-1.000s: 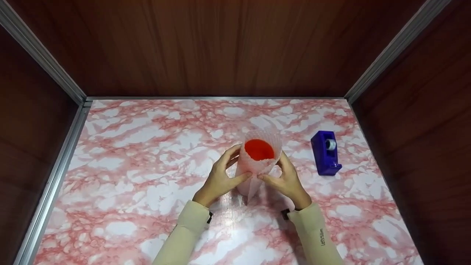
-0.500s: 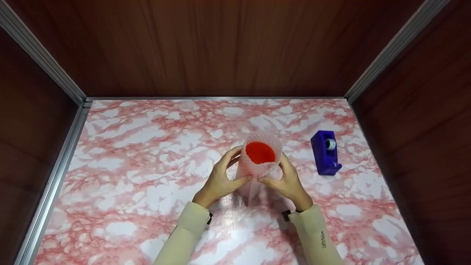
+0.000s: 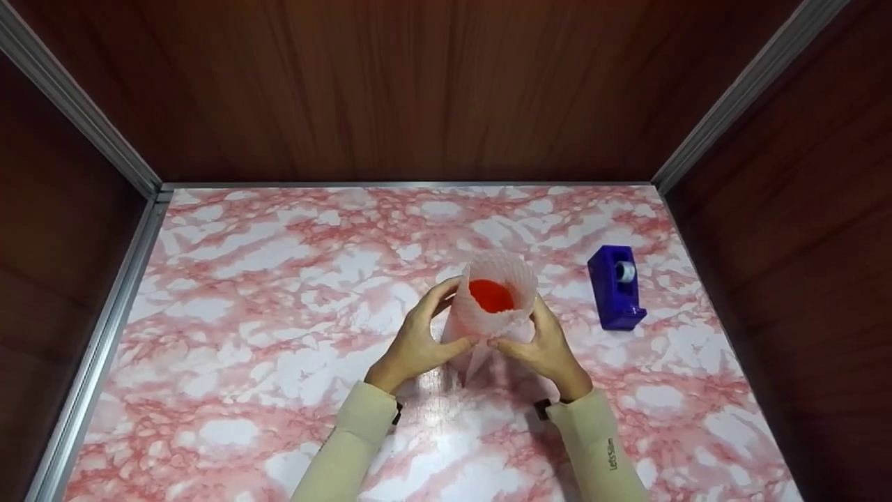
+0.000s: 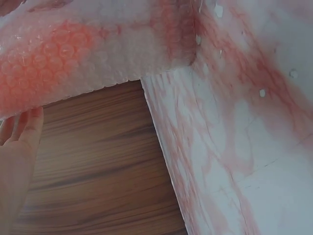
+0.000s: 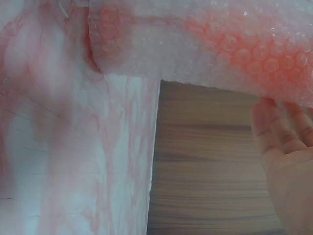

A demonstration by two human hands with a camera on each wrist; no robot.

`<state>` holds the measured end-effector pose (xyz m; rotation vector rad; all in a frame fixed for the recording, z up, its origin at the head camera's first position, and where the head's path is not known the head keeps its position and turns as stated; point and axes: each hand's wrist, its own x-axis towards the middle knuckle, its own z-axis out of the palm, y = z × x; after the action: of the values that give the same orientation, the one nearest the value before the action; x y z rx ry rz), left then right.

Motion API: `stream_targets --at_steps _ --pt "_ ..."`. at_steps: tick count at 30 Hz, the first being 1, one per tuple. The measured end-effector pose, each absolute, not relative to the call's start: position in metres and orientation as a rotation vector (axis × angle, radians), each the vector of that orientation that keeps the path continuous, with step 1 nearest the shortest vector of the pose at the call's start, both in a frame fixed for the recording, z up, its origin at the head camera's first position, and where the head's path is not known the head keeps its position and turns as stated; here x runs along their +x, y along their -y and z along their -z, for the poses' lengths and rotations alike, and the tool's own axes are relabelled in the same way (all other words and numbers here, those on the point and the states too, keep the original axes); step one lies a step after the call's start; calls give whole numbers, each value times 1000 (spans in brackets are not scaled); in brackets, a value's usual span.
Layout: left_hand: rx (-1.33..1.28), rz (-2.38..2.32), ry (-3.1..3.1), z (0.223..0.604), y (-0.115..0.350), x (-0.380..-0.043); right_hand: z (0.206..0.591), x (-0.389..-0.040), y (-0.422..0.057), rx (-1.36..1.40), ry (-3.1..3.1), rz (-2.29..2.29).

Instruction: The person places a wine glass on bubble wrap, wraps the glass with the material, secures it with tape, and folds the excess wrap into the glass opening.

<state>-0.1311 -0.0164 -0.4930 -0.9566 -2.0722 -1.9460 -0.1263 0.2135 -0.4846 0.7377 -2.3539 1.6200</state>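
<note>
In the head view a tube of bubble wrap (image 3: 488,323) stands around a red goblet (image 3: 492,295), whose red shows in the tube's open top. Through the wrap, the left wrist view shows a wide red bowl (image 4: 49,56), a thin stem and a foot. The left hand (image 3: 417,343) holds the roll from the left, its thumb pressed on the near side and its fingers behind. Mirroring it, the right hand (image 3: 547,346) grips the right side, thumb close to the other thumb at the wrap's overlap. A pointed flap of wrap hangs below the thumbs.
To the right of the hands stands a purple tape dispenser (image 3: 616,289) with a roll of clear tape. The pink-and-white marbled tabletop (image 3: 279,279) is enclosed by dark wooden panels (image 3: 411,90) at the back and both sides.
The red goblet sits lower in the wrap than a second ago, with more of the wrap's rim above it. Both hands keep their hold and have barely shifted.
</note>
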Motion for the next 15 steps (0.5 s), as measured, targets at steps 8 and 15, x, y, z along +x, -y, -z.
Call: stream_targets --at_steps 8,15 --pt "-940 1955 2054 492 15 -131 481 -125 -214 743 2337 -1594" --pt "-954 1933 2007 492 16 -130 481 -122 -213 787 2131 -1605"
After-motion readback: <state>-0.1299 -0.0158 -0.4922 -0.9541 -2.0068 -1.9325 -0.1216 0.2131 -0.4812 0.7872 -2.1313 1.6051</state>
